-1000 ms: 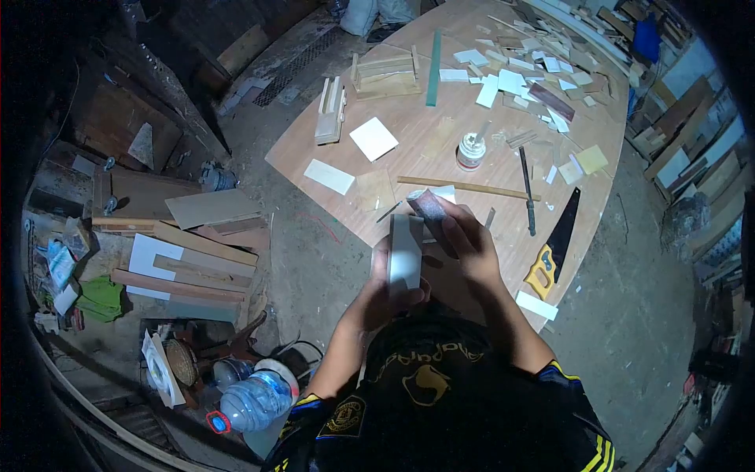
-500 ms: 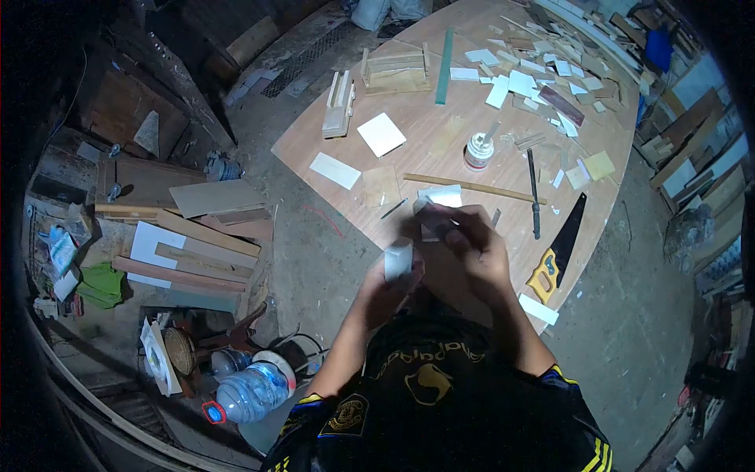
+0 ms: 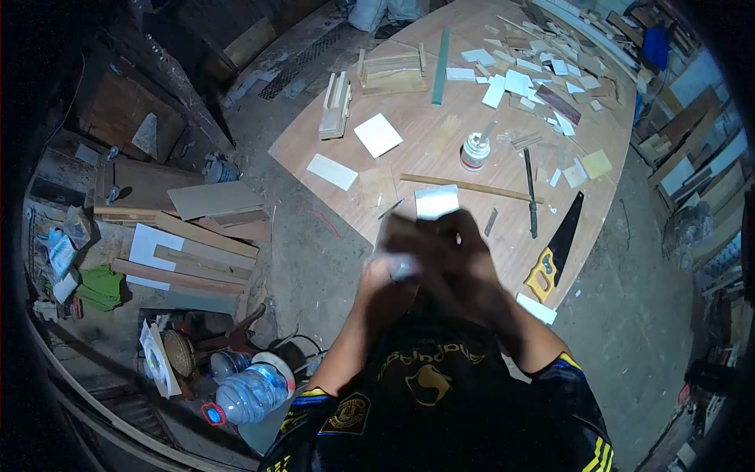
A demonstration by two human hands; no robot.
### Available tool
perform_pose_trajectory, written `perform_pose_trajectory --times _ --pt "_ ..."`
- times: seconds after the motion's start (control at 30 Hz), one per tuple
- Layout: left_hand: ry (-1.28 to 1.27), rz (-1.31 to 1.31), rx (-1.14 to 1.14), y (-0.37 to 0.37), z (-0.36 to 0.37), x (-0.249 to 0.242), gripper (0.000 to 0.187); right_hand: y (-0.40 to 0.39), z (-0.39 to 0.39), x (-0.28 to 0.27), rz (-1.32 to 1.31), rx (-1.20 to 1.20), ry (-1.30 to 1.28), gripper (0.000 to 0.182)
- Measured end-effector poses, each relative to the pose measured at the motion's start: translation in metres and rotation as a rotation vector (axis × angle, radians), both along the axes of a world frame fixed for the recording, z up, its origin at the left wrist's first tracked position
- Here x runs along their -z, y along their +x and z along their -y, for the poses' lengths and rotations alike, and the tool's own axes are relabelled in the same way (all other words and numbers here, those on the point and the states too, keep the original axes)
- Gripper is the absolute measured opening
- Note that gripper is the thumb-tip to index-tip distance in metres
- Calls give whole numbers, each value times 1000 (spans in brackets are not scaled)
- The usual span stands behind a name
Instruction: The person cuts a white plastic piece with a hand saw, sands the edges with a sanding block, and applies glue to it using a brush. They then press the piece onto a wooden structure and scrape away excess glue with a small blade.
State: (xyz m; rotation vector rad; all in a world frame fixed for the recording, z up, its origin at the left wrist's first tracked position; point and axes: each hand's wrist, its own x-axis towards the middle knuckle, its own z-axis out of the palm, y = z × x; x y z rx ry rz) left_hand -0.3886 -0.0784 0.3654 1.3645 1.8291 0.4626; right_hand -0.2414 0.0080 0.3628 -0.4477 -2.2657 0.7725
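Observation:
Close to my chest, at the near edge of the table, my left hand [image 3: 379,282] is closed on a small white piece [image 3: 403,268], of which only a bright bit shows. Over it reaches my right hand [image 3: 465,248], dark and blurred, with its fingers bent. Whatever lies in those fingers is too shadowed to make out. Just beyond my hands a white rectangular piece [image 3: 436,202] lies on the wooden table [image 3: 440,169]. A thin pencil-like stick [image 3: 391,208] rests to its left, and a long wooden strip [image 3: 472,186] runs behind it.
A handsaw [image 3: 555,250] with a yellow handle and a dark rod [image 3: 531,193] lie to the right. An open white jar [image 3: 475,151] with a brush stands mid-table. Two wooden frames [image 3: 393,81] [image 3: 336,110] sit far left; scraps [image 3: 519,82] cover the far right.
My right hand has moved left and nearer, over my left hand, and now covers most of the white piece. The white rectangle on the table is more exposed.

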Motion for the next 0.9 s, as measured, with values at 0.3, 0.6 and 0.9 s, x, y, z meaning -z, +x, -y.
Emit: perform_pose_trajectory --times 0.3,0.6,0.9 --pt "496 -3 8 -6 11 39 32 -2 10 -14 -29 -196 -77 30" --pt "390 384 -338 3 -1 15 34 -7 -2 -12 -17 -208 19 36" --pt "433 19 -122 -8 2 31 36 -15 -21 0 -43 -93 -33 35"
